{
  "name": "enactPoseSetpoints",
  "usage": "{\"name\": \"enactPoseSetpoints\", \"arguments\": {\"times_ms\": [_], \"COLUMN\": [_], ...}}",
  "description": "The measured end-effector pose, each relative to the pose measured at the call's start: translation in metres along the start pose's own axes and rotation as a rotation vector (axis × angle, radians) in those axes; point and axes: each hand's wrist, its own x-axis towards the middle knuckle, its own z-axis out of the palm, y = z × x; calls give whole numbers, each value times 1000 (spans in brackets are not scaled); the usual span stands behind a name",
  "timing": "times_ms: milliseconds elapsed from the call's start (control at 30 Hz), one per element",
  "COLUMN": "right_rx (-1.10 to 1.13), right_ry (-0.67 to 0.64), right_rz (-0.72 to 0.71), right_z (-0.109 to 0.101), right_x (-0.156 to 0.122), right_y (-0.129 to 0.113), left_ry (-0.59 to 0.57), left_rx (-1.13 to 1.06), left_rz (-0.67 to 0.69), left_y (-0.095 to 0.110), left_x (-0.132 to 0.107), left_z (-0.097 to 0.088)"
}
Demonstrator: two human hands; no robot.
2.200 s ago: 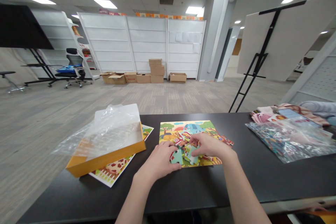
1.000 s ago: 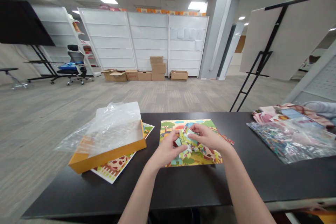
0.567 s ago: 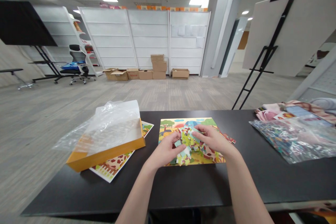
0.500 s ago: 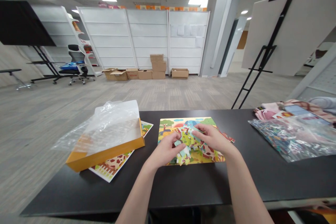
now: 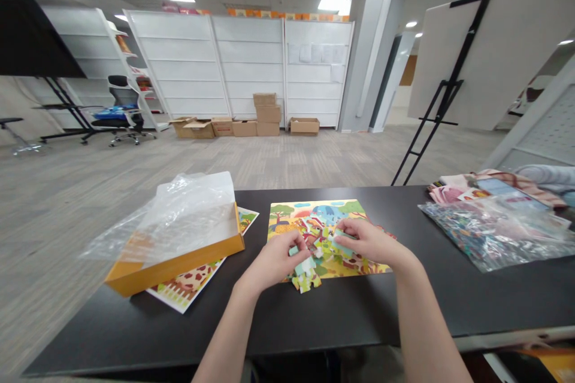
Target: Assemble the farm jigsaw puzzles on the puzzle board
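Observation:
A colourful jigsaw puzzle board with an elephant and trees lies on the black table, loose pieces heaped over its middle. My left hand is closed on light blue and green puzzle pieces at the board's near left part. Thumb and fingers of my right hand pinch a pale blue puzzle piece above the right half of the board. Between the hands, loose red, white and green pieces partly cover the picture.
To the left, an orange-sided box holds clear plastic wrap and rests on a printed picture sheet. A clear bag of small colourful pieces and folded cloth lie at the right of the black table.
My hands have drawn apart, the left moving left and the right slightly right, each with puzzle pieces. More of the elephant and the loose pieces between them shows. The view has shifted slightly.

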Motion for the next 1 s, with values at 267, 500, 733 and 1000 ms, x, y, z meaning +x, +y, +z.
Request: {"name": "enactPoseSetpoints", "arguments": {"times_ms": [267,500,733,1000], "right_rx": [-203,-89,236,559], "right_ry": [-105,-12,25,29], "right_rz": [39,-22,-132,-84], "right_z": [8,16,22,31], "right_x": [0,6,14,20], "right_y": [-14,-8,-38,-33], "left_ry": [78,104,107,204], "left_rx": [21,-94,-400,-445], "left_rz": [-6,32,89,35], "left_y": [-2,1,13,8], "left_x": [2,4,5,6], "left_z": [-3,-3,3,0]}}
